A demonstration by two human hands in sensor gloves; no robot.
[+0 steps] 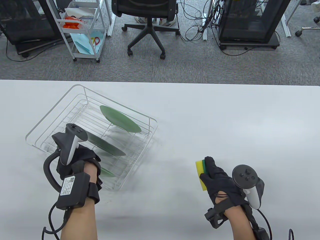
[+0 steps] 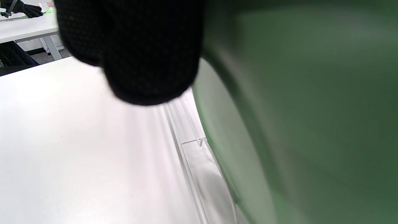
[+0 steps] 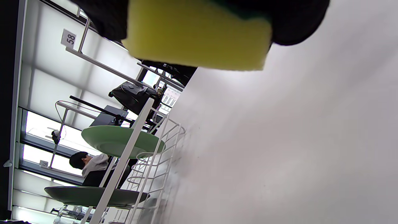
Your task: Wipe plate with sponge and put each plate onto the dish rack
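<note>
A white wire dish rack (image 1: 82, 110) sits on the left of the table. Two green plates stand on edge in it, the far plate (image 1: 120, 122) and the middle plate (image 1: 106, 147). My left hand (image 1: 82, 160) is over the rack's near corner and grips a third green plate (image 1: 108, 172), mostly hidden under the glove. In the left wrist view that plate (image 2: 311, 109) fills the right side, with a gloved finger (image 2: 140, 56) against its rim. My right hand (image 1: 220, 180) holds a yellow and green sponge (image 1: 200, 172) just above the table. The sponge (image 3: 199, 34) also shows in the right wrist view.
The right wrist view shows the rack (image 3: 155, 168) from the side with two plates (image 3: 121, 141) in it. Beyond the table's far edge stand an office chair (image 1: 147, 20), a white trolley (image 1: 82, 30) and black cabinets (image 1: 250, 22).
</note>
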